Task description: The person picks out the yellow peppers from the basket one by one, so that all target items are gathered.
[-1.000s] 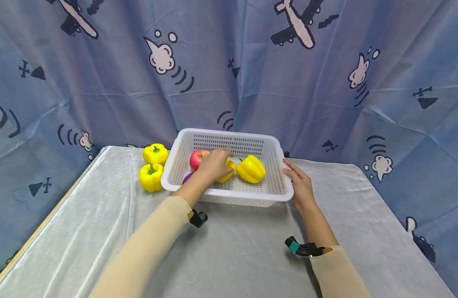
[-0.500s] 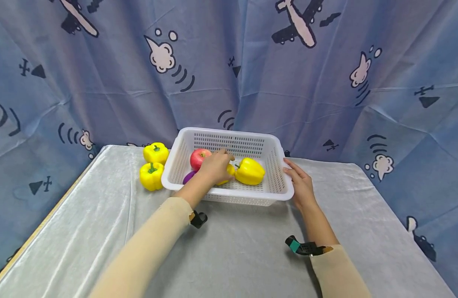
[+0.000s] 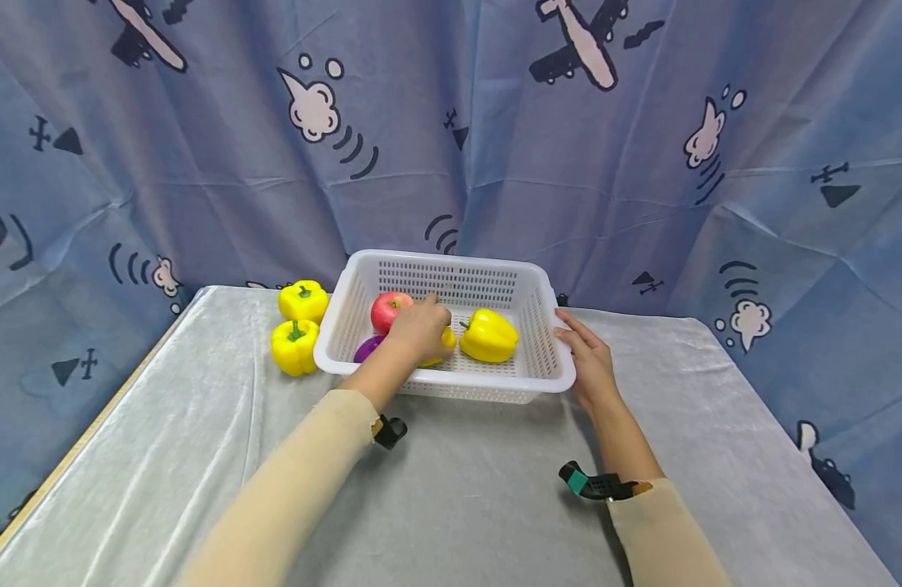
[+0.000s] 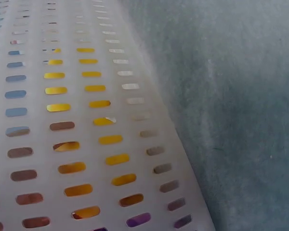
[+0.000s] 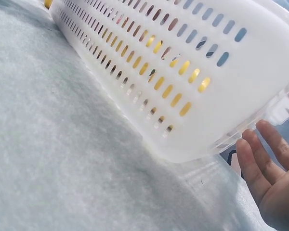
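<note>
In my head view, a yellow pepper (image 3: 448, 342) peeks out right of and below my left hand (image 3: 418, 328), inside the basket (image 3: 495, 381) at mid-frame; that nearer hand hides its long axis, and I can't tell whether the fingers pinch it. My right hand (image 3: 592, 368) has straight, spread fingers at the basket's right end.

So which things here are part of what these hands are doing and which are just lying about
Seemingly in use: white basket, touched by the right hand; yellow pepper under the left hand.
Seemingly just lying about: inside the basket, the other yellow pepper, red apple, purple item; outside, two yellow peppers.
</note>
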